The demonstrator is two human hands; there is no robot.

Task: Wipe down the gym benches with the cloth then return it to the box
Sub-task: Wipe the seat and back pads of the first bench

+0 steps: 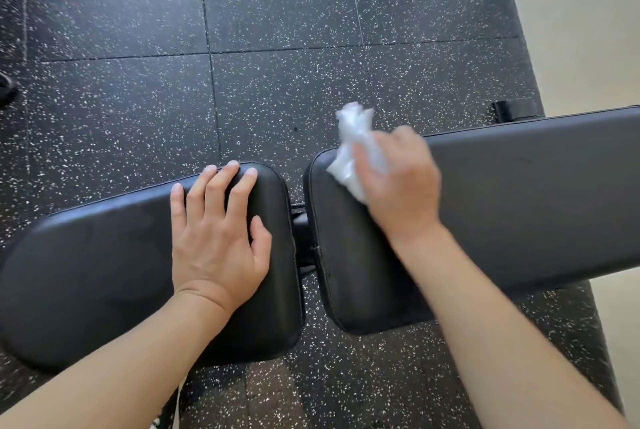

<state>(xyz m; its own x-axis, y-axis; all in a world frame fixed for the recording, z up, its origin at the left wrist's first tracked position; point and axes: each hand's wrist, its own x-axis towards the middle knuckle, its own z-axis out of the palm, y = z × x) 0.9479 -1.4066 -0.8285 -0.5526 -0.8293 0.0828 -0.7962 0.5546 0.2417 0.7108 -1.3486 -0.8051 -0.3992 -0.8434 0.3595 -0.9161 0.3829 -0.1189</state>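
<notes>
Head view: right hand (398, 182) clutching cloth (353, 148) at near end of long pad (519, 193), stretching rightward. Left hand (218, 238) flat, fingers relaxed, on seat pad (104, 255).

Even, soft daylight; faint sheen on the black pads (519, 193); motion-blurred right hand (398, 182); wide-angle edge bending.

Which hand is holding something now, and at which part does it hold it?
The right hand grips the white cloth around its bunched middle, against the right bench pad. The left hand holds nothing; it rests flat on the left bench pad.
</notes>
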